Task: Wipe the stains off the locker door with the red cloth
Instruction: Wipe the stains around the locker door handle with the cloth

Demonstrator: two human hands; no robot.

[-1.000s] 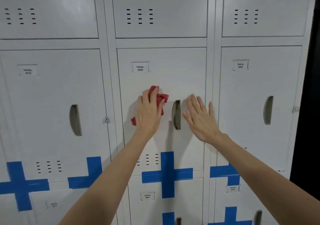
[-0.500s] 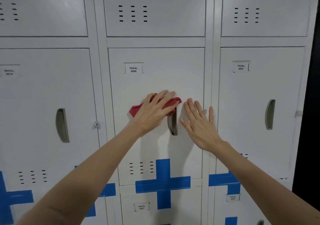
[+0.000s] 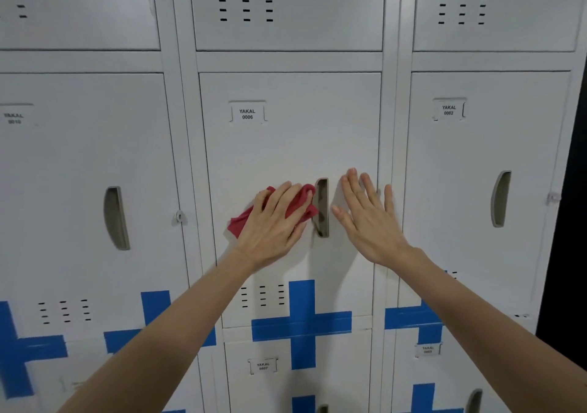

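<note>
Pressed flat under the left hand, the red cloth is pinned against the locker door at centre frame, fingers spread over it rather than curled round it; bunched folds stick out at the lower left and at the upper right beside the fingertips. Just right of the cloth sits the recessed handle, a dark vertical slot, with the cloth's edge touching or nearly touching its rim. Further right, the right hand lies open and empty, palm flat on the same door between the handle and the door's right edge, seemingly bracing it.

No stains are clear enough to pick out on the pale paint. To wipe well here, I judge the palm should keep even pressure so the cloth does not slip out from beneath, and strokes should overlap, working round the handle's rim where grime tends to gather. The bracing hand should stay put so the door does not rattle.
</note>
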